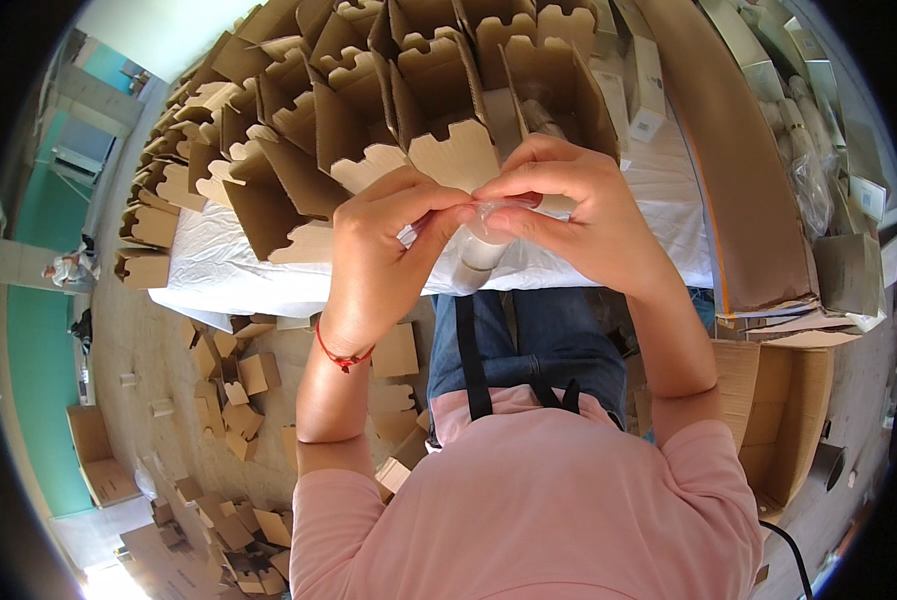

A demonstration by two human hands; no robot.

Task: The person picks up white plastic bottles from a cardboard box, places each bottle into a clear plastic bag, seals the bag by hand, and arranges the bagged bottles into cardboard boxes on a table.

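Both hands are raised in front of me over the table's near edge, fingertips almost meeting. My left hand (393,220), with a red cord at its wrist, pinches the top of a clear plastic bag (490,212). My right hand (593,215) pinches the other side of the same bag between thumb and fingers. Below the fingertips hangs a whitish translucent cylinder (477,258), seemingly inside the bag; its exact kind is hard to make out. Just beyond the hands stands an open brown cardboard box (558,90) with a notched rim, with a wrapped pale item (543,118) in it.
Rows of open notched boxes (353,105) cover the white-sheeted table (238,290). At right are narrow white cartons (646,90), a long brown cardboard panel (733,170) and a bin edge with bagged items (803,140). Folded cardboard pieces (233,385) lie on the floor at left.
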